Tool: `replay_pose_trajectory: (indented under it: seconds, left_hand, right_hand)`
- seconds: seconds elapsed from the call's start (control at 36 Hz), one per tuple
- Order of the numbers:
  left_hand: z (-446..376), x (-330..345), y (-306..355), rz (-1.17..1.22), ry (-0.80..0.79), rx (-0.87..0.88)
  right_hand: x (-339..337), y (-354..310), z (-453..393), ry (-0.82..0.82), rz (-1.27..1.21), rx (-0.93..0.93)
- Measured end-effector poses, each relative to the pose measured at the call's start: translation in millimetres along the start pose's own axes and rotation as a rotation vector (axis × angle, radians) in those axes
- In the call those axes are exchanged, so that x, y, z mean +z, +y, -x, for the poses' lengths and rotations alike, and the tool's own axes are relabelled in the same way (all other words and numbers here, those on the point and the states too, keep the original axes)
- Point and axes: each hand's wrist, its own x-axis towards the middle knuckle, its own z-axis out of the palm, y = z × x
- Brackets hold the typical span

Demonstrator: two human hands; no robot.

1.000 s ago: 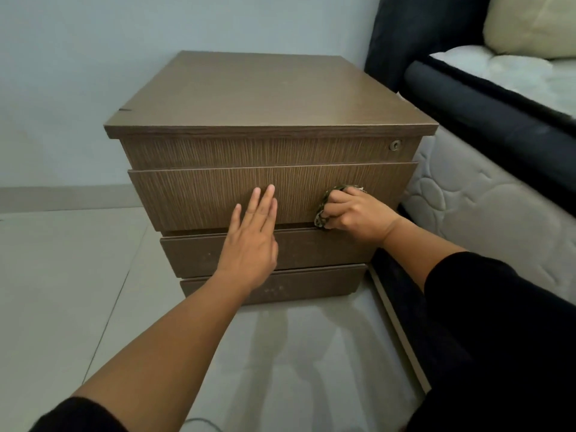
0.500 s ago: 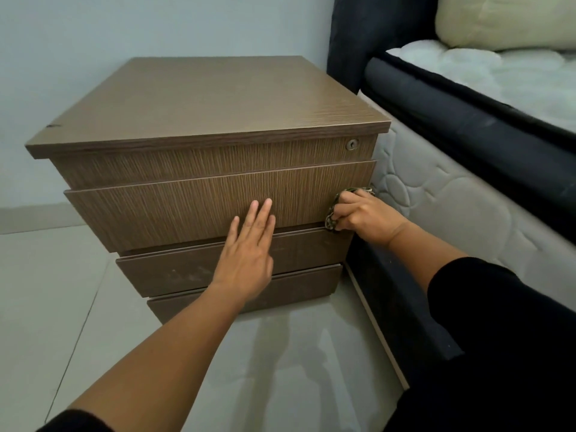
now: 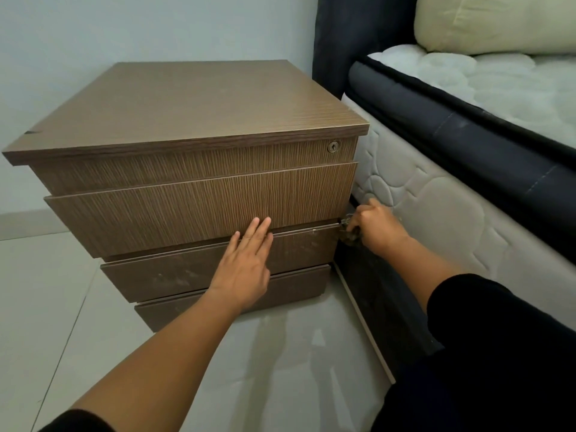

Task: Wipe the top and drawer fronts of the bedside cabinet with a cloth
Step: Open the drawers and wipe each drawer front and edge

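Note:
The brown wood-grain bedside cabinet (image 3: 199, 107) stands on the floor with several drawer fronts and a small lock (image 3: 333, 147) at the top right. My left hand (image 3: 246, 263) lies flat, fingers together, across the second and third drawer fronts. My right hand (image 3: 375, 227) is closed on a small patterned cloth (image 3: 347, 230) at the right end of the third drawer front, in the gap beside the bed. Most of the cloth is hidden by the fingers. The lower drawer fronts (image 3: 174, 275) show pale dusty smears.
A bed with a dark frame (image 3: 452, 132), a quilted white mattress side (image 3: 436, 213) and a cream pillow (image 3: 498, 23) stands close against the cabinet's right. Pale floor tiles (image 3: 46, 291) spread to the left and front. A pale wall (image 3: 124, 26) is behind.
My right hand with the cloth has slid rightward from the second drawer front to the cabinet's right edge. The view has shifted right; my left hand has stayed flat on the drawers.

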Motion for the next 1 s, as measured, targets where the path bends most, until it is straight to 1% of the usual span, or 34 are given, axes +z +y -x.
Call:
replay_pose_trajectory:
  seconds: [0.06,0.11,0.22,0.28,0.42,0.53,0.61,0.81,0.89,1.0]
  left_hand:
    - [0,2,2,0.02,-0.046,0.007]
    - [-1,4,5,0.047,-0.085,0.0]
    - [-4,4,10,0.105,-0.132,-0.066]
    - [-6,4,13,0.112,-0.142,-0.09]
    - [-16,1,17,0.111,-0.201,-0.134]
    - [-22,-1,21,0.137,-0.269,-0.173]
    - [-25,-4,23,0.159,-0.25,-0.192]
    - [-16,-12,27,0.178,-0.189,-0.175]
    - [-7,-18,30,0.209,-0.176,-0.184]
    - [2,-27,34,0.26,-0.192,-0.195]
  right_hand:
    - [4,-4,3,-0.004,-0.098,0.089]
    - [8,-8,4,-0.041,-0.164,0.154]
    - [16,-13,6,-0.119,-0.244,0.291]
    - [19,-14,6,-0.166,-0.251,0.32]
    - [23,-18,3,-0.296,-0.232,0.344]
    - [22,-20,3,-0.346,-0.286,0.35]
    - [20,-22,1,-0.336,-0.311,0.357]
    - [10,-28,7,-0.317,-0.233,0.319]
    - [0,-26,16,-0.35,-0.144,0.276]
    - [-17,-28,23,-0.391,-0.077,0.296]
